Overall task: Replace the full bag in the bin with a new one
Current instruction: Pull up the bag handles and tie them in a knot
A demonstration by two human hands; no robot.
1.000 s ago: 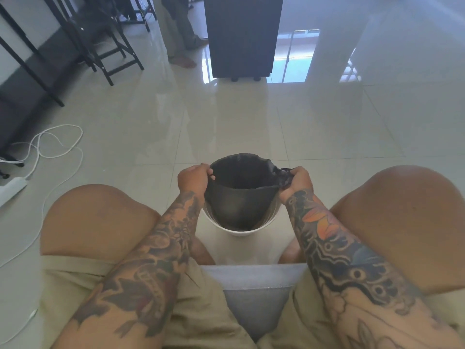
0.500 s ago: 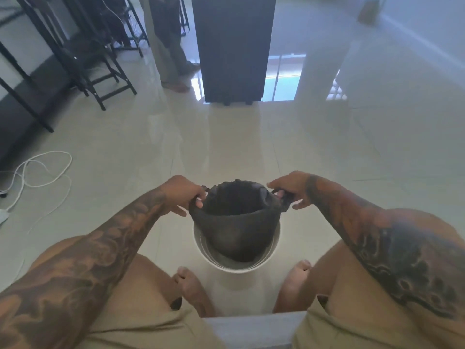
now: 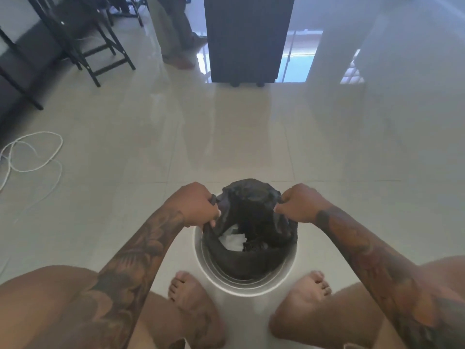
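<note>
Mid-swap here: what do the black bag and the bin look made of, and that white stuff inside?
Black bag: thin plastic film by the look, matte to faintly shiny, crumpling into soft folds where both hands grip it. Bin: probably metal or glossy plastic; its pale rim has a bright, smooth sheen. White stuff: looks like crumpled paper or tissue, dull and creased; too small to be sure.

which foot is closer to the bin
The person's left foot: its toes lie right beside the white bin rim, while the right foot sits slightly apart from it.
</note>
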